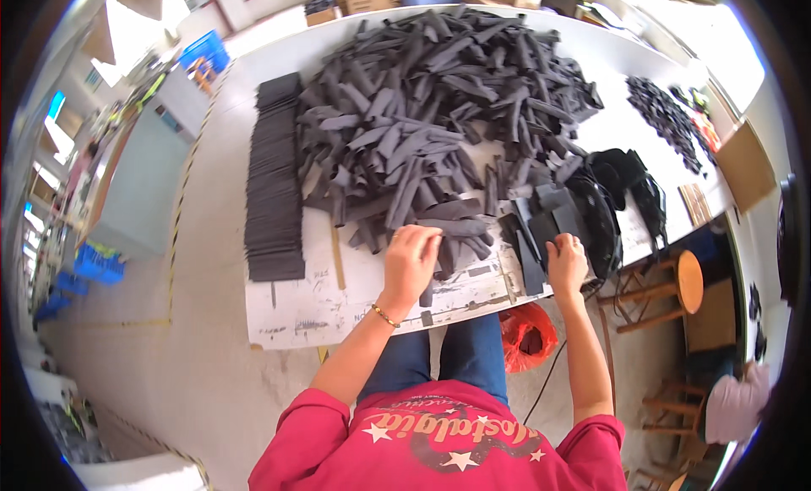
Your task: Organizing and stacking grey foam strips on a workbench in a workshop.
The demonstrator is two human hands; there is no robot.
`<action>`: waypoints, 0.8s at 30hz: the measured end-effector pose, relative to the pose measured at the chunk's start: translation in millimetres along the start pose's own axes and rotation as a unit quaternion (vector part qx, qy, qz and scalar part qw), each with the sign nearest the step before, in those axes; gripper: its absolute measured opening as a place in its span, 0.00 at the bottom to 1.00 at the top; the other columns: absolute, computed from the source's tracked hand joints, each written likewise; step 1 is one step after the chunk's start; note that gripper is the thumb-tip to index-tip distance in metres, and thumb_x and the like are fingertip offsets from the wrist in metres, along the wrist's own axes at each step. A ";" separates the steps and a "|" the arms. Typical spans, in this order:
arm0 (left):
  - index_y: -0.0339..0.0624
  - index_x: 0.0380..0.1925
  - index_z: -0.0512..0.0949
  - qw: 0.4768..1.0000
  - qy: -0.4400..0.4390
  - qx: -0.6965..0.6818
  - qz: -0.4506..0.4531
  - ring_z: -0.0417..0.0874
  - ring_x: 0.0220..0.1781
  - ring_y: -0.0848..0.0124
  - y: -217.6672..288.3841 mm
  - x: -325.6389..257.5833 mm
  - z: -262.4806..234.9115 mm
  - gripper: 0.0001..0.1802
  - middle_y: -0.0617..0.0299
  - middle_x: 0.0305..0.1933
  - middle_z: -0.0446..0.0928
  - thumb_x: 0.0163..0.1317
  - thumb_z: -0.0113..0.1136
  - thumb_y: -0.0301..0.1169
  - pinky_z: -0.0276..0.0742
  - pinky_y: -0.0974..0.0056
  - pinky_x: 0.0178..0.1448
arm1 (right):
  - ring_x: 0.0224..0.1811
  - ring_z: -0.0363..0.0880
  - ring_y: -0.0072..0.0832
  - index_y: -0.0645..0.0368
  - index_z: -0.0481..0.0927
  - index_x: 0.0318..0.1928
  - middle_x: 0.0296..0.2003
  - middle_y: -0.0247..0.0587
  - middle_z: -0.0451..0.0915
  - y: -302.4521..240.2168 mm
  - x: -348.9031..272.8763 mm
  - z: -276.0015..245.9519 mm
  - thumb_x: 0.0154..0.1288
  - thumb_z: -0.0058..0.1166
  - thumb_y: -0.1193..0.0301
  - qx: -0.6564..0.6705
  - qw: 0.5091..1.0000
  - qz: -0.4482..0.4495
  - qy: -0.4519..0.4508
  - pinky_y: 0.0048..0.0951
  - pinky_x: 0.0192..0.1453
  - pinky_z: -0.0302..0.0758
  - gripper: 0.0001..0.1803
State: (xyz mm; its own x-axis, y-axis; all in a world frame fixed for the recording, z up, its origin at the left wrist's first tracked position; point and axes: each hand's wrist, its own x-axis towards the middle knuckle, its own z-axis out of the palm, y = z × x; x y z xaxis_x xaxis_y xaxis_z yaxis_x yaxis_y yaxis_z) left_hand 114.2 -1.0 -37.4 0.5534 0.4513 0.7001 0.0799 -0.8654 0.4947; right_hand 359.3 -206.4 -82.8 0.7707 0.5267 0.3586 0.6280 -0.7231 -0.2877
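Observation:
A large heap of dark grey curled strips (405, 136), apparently sheet material, covers much of the white table (287, 309). My left hand (410, 261) is at the heap's near edge, its fingers closed together beside a curled piece (456, 227); whether that piece is in the pinch is hidden. One short strip (426, 294) sticks out below this hand, at the table edge. Farther right, my right hand (568, 264) has its thumb and curled fingers on the near end of dark grey flat pieces (557, 216), which lie overlapped beside a shiny black bundle (601, 225).
Left of the heap runs a long neat stack of dark flat pieces (274, 178). Small black parts (667, 119) lie at the far right. A red plastic bag (528, 335) is under the table's front edge. Wooden stools (688, 281) stand at right, near another person's sleeve (737, 406).

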 end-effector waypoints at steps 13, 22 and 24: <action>0.40 0.33 0.80 0.996 0.035 -0.021 -0.084 0.79 0.36 0.63 10.1 1.5 2.5 0.07 0.60 0.33 0.78 0.54 0.66 0.21 0.76 0.63 0.38 | 0.43 0.81 0.39 0.56 0.78 0.43 0.39 0.42 0.80 8.9 9.2 26.1 0.50 0.70 0.59 0.015 0.998 0.036 -0.040 0.40 0.46 0.75 0.23; 0.39 0.32 0.80 0.977 -0.064 -0.147 -0.144 0.79 0.30 0.65 31.5 8.7 33.8 0.04 0.59 0.32 0.78 0.57 0.65 0.23 0.76 0.63 0.35 | 0.32 0.83 0.39 0.59 0.86 0.35 0.27 0.45 0.82 22.8 26.1 16.6 0.51 0.70 0.65 0.188 0.974 0.115 -0.059 0.36 0.38 0.77 0.13; 0.39 0.33 0.80 0.979 -0.063 -0.145 -0.130 0.79 0.28 0.68 32.3 0.7 41.3 0.03 0.60 0.32 0.78 0.59 0.64 0.25 0.75 0.65 0.31 | 0.30 0.83 0.32 0.62 0.87 0.36 0.25 0.44 0.82 24.5 28.1 13.6 0.53 0.70 0.67 0.208 0.970 0.104 -0.076 0.29 0.37 0.76 0.13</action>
State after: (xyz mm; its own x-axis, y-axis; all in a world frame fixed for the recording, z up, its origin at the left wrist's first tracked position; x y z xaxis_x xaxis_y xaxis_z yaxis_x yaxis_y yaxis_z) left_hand 151.4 -37.7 -42.3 0.6451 0.6011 0.4717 0.0027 -0.6192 0.7852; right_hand 397.8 -203.2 -91.9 0.8728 0.4709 0.1283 0.4216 -0.5952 -0.6841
